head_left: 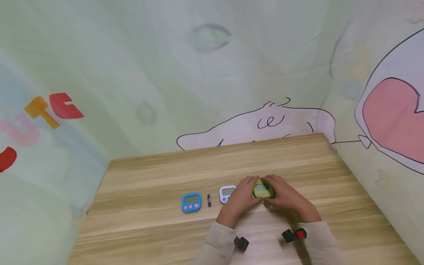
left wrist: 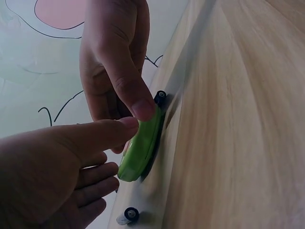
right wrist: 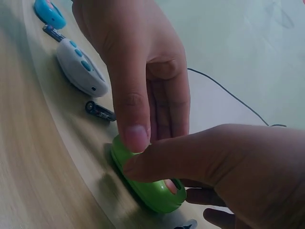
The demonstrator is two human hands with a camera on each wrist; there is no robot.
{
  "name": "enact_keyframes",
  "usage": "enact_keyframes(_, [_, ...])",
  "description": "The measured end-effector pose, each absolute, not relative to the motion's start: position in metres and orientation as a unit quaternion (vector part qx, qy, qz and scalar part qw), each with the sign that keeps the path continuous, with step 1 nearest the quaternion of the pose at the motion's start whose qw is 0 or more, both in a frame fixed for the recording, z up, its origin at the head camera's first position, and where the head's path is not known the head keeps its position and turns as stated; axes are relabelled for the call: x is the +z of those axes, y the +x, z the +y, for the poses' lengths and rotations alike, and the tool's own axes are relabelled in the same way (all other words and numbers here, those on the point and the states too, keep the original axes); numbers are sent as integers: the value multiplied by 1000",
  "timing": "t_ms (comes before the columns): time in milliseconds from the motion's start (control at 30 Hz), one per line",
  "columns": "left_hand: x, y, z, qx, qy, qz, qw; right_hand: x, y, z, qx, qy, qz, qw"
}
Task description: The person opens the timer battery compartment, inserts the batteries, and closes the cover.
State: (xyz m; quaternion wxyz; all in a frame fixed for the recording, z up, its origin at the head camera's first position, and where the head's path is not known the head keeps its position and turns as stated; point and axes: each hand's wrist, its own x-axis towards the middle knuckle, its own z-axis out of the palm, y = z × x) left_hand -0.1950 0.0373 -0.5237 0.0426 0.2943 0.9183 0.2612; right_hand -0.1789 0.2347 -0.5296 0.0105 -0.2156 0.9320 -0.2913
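Note:
A green digital timer (head_left: 263, 189), with a grey display and pinkish buttons, is held between both hands low over the table. The left hand (head_left: 243, 195) grips its left side, thumb on the near edge. On the other side the right hand (head_left: 285, 193) grips it likewise, and the two thumb tips nearly meet. From the left wrist view, the timer's green edge (left wrist: 139, 148) looks tilted; whether it touches the table I cannot tell. A small battery (left wrist: 127, 216) lies to its left, another battery (left wrist: 161, 98) to its right. Fingertips behind the timer are partly hidden.
To the left, a white timer (head_left: 228, 191) is partly covered by the left hand. Beyond it lie a dark battery (head_left: 209, 200) and a blue timer (head_left: 191, 202). The wooden table (head_left: 139, 221) meets printed cloth walls (head_left: 159, 73) at the back and sides.

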Motion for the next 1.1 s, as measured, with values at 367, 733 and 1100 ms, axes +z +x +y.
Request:
enact_keyframes(367, [-524, -194, 39, 268, 277, 921, 59, -533, -182, 237, -283, -220, 933, -15])
enact_keyframes(733, [-523, -191, 37, 274, 277, 919, 64, -537, -180, 237, -281, -219, 934, -28])
enact_keyframes(1100, [-523, -195, 38, 274, 281, 917, 67, -535, -181, 237, -281, -207, 937, -17])
